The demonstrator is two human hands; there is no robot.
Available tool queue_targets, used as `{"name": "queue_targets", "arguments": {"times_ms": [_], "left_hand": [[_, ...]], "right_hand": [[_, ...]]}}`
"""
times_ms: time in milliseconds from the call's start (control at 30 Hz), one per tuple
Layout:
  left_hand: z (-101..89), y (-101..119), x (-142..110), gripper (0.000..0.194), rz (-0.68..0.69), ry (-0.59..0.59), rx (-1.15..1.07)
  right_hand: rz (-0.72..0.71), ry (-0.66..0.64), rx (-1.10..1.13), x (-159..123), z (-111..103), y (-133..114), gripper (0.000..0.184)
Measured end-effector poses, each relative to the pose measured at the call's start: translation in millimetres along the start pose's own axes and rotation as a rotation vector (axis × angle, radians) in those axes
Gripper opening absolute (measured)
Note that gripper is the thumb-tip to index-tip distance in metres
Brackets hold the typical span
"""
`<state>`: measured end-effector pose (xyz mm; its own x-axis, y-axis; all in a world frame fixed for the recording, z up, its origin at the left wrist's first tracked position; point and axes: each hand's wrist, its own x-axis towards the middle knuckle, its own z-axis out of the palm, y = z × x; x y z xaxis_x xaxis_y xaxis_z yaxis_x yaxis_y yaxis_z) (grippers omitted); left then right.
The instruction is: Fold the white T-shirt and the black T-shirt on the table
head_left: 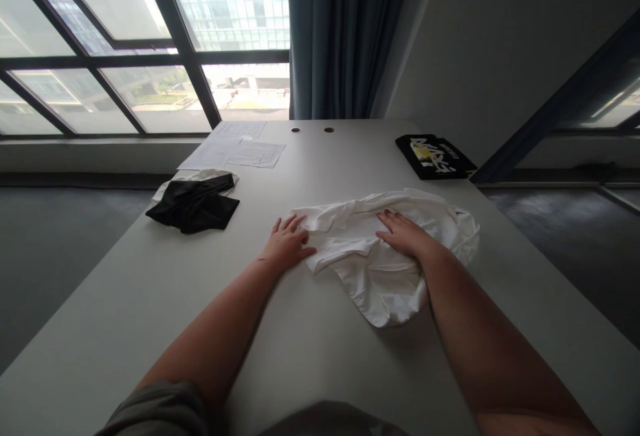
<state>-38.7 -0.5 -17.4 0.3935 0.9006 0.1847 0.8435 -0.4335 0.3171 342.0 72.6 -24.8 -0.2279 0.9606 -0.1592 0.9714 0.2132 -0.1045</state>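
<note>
A white cloth garment (350, 223), rumpled and partly spread, lies on the white table (300, 343) in front of me. At its left end rests my left hand (289, 243), fingers spread along the edge of the fabric. My right hand (403, 231) lies flat on the middle of the garment with its fingers stretched out. The right part of the fabric is bunched up, and a loose fold hangs toward me below the right wrist. I cannot make out what kind of garment it is.
To the left lies a crumpled black garment (195, 206) over some white cloth (163, 188). Printed papers (255, 154) sit near the back left. A folded black garment with white and yellow lettering (435, 156) is at the back right. Two round holes show near the far edge.
</note>
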Motion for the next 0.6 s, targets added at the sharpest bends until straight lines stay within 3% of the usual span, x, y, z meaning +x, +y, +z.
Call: {"name": "queue_targets", "arguments": {"times_ms": [133, 200, 333, 433, 600], "left_hand": [[-1.3, -10.8, 2.2, 0.047, -0.251, 0.158, 0.058], [-5.2, -10.8, 2.5, 0.046, -0.251, 0.180, 0.072], [-12.4, -0.4, 1.7, 0.039, -0.120, 0.127, 0.026], [-13.5, 7.0, 1.2, 0.035, -0.068, 0.052, -0.015], [-9.0, 4.2, 2.0, 0.038, -0.058, -0.023, -0.059]], "right_hand": [[0.109, 0.009, -0.009, -4.2, 3.7, 2.9, 0.071], [0.138, 0.029, -0.014, -6.2, 5.4, -1.8, 0.065], [0.164, 0.013, 0.045, -13.6, -1.0, -22.2, 0.044], [0.071, -0.060, 0.080, -27.5, -12.0, -44.9, 0.033], [-0.232, -0.183, 0.065, -63.6, -18.7, -94.5, 0.027]]}}
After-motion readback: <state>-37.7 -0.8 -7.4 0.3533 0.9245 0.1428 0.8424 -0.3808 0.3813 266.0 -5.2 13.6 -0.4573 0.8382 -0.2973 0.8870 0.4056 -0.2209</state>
